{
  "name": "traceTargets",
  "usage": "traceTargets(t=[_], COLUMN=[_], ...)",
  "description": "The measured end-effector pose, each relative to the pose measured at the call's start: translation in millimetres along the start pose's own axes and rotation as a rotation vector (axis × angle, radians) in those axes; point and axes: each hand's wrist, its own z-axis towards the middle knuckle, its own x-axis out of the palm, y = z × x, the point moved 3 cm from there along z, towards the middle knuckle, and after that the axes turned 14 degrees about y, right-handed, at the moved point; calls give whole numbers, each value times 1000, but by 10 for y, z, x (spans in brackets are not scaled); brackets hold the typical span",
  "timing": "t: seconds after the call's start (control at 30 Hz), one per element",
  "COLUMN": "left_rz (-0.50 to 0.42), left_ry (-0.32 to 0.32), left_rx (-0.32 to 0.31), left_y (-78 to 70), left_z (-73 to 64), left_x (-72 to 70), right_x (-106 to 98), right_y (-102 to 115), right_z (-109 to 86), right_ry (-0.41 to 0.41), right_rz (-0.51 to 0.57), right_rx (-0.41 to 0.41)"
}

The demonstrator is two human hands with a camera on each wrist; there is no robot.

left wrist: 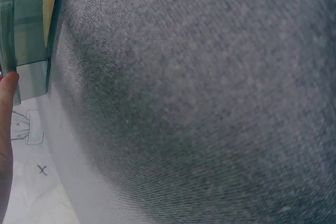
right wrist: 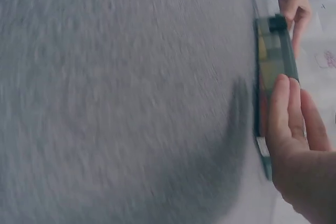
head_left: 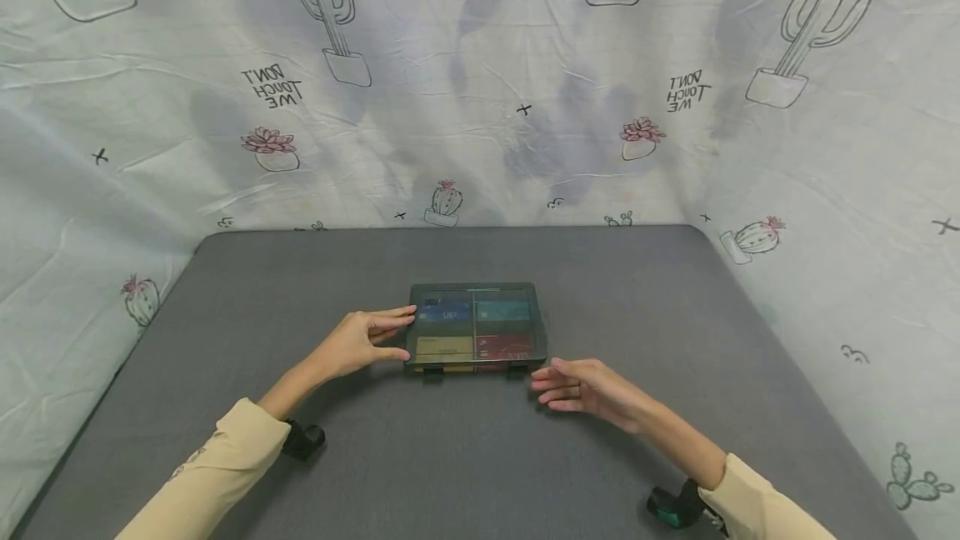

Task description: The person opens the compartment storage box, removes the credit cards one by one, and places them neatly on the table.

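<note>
A flat case (head_left: 474, 327) with a smoky see-through lid lies on the table, its two dark latches facing the near side. Under the lid, dividers part a blue card (head_left: 442, 312) marked VIP, a teal card (head_left: 502, 312), a yellow card (head_left: 444, 347) and a red card (head_left: 506, 347). My left hand (head_left: 360, 344) is at the case's left side, fingers and thumb spread, fingertips right at the edge. Off the near right corner, my right hand (head_left: 588, 390) has loosely bent fingers and nothing in its grasp. In the right wrist view its fingers (right wrist: 282, 103) overlap the case.
The grey cloth-covered table (head_left: 480, 457) spreads around the case. A white curtain (head_left: 480, 90) printed with cacti rises behind the table and along both sides. A dark device is strapped at each wrist, near the beige sleeves (head_left: 236, 448).
</note>
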Motion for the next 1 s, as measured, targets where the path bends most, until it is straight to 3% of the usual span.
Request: traceTargets(t=[0.13,0.3,0.77,1.0], left_rz=[7,31,41,1], left_ry=[15,28,86,102], left_rx=[-20,-65,-142,-161], left_y=[-12,-35,-155,-184], left_z=[6,25,118,127], left_x=[-12,-30,-76,-104], right_x=[41,80,100,114], right_y=[-75,-150,-127,-97], right_z=[96,195,347,371], right_ry=[29,45,-127,-164], right_rz=[178,307,467,542], right_rx=[16,23,-43,-72])
